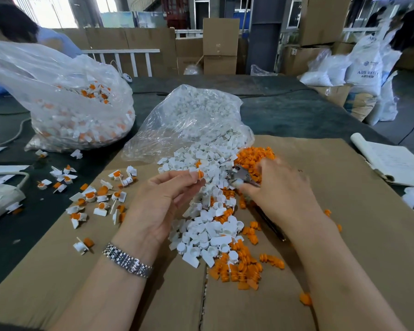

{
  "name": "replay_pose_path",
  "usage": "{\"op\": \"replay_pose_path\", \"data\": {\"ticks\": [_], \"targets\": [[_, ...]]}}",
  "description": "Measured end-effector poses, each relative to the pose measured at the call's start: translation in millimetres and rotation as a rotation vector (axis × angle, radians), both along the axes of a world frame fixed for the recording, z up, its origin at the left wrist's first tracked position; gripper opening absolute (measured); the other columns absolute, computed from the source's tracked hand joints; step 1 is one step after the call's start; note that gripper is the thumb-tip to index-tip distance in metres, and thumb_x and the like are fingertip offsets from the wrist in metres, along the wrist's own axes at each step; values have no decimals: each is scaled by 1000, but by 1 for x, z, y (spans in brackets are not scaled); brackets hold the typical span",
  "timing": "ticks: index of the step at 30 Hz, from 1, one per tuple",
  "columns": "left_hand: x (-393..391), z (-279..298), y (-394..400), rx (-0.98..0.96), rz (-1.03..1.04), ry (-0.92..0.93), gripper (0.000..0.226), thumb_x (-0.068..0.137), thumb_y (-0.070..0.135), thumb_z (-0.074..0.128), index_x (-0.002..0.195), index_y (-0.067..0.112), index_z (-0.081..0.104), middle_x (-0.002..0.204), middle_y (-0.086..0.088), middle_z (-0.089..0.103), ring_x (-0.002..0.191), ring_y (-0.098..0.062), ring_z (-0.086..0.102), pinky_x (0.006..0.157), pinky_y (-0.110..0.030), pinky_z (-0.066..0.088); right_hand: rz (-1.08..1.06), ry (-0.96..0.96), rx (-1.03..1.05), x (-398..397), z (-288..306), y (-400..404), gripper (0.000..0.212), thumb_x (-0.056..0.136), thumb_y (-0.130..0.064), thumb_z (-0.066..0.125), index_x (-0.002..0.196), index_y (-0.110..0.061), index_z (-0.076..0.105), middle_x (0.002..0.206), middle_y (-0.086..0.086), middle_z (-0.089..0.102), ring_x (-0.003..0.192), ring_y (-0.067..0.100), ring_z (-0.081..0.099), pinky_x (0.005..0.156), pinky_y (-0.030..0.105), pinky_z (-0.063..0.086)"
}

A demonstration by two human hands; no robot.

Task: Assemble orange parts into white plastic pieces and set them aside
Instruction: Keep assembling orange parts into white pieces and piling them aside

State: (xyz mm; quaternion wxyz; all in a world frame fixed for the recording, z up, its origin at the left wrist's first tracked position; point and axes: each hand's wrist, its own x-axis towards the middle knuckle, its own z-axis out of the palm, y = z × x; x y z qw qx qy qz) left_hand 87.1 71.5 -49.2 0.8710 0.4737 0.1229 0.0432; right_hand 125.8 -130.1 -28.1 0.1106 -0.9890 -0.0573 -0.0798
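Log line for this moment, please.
left hand: pinches orange part | right hand: reaching into pile, blurred | assembled pieces: lying left

White plastic pieces [208, 225] heaped at centre of cardboard, spilled from mouth of clear bag [191, 120] lying behind heap. Loose orange parts [244, 266] scattered along right and near edge of heap, more piled at far right [253, 156]. Assembled pieces [91, 197], white with orange inserts, strewn at left, well apart from heap. 1 orange part [200, 174] pinched in left hand's fingertips.
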Motion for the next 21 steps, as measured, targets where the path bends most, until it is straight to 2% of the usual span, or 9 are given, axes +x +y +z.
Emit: {"op": "replay_pose_path", "data": {"ticks": [3, 5, 8, 10, 11, 13, 15, 18, 21], "targets": [[1, -2, 2, -7, 2, 2, 37, 61, 3, 87, 95, -3, 75, 103, -23, 77, 96, -32, 77, 67, -23, 61, -54, 186, -111, 1, -5, 0, 63, 84, -68, 61, 112, -13, 54, 118, 10, 56, 114, 33, 51, 97, 52, 44], [2, -3, 2, 15, -2, 7, 40, 60, 7, 89, 97, -1, 75, 103, -22, 77, 95, -30, 77, 67, -25, 63, -40, 186, -110, 1, -7, 3, 58, 86, -66, 61, 108, -12, 54, 117, 11, 56, 114, 33, 51, 98, 54, 43], [2, -3, 1, 68, 5, 10, 46, 54, 15, 91, 95, 4, 76, 97, -16, 79, 88, -23, 78, 61, -21, 60, -28, 172, -83, 0, -6, 4, 47, 90, -58, 60, 85, -14, 45, 108, 12, 56, 107, 34, 53, 98, 54, 44], [2, -2, 0, 74, 7, 7, 48, 55, 17, 91, 98, 5, 75, 91, -12, 78, 83, -21, 77, 56, -19, 56, -5, 162, -60, 0, -6, 4, 47, 92, -52, 58, 71, -15, 38, 97, 11, 53, 100, 34, 55, 90, 48, 47], [1, -1, -1, 68, 7, 6, 50, 56, 17, 90, 102, 4, 74, 89, -11, 78, 81, -20, 77, 54, -18, 55, 11, 143, -34, 1, -7, 3, 44, 94, -49, 55, 69, -16, 38, 92, 9, 52, 93, 31, 55, 81, 43, 47], [0, 0, -1, 60, 7, 6, 53, 60, 18, 88, 109, 2, 71, 86, -9, 78, 79, -18, 77, 53, -17, 53, 29, 93, 72, 1, -4, 3, 37, 96, -43, 48, 71, -16, 47, 80, 5, 55, 73, 23, 54, 61, 34, 39], [0, 0, -2, 67, 9, -2, 54, 65, 18, 86, 113, 0, 70, 86, -7, 78, 79, -17, 76, 53, -17, 52, 32, 45, 220, -1, 4, 1, 35, 98, -40, 45, 74, -15, 53, 70, 3, 55, 60, 18, 50, 51, 32, 32], [0, 0, -1, 81, 8, -29, 54, 70, 19, 83, 117, -4, 69, 88, -6, 78, 80, -16, 76, 53, -17, 52, 129, 93, 397, -5, 23, -5, 28, 98, -33, 50, 81, -13, 57, 69, 7, 61, 58, 21, 55, 51, 31, 38], [0, 0, -1, 90, 7, -65, 50, 74, 18, 82, 117, -5, 68, 90, -7, 78, 80, -16, 75, 54, -17, 52, 289, 339, 412, -11, 37, -7, 32, 102, -32, 51, 81, -10, 60, 75, 10, 73, 56, 9, 65, 57, 28, 50]]}}
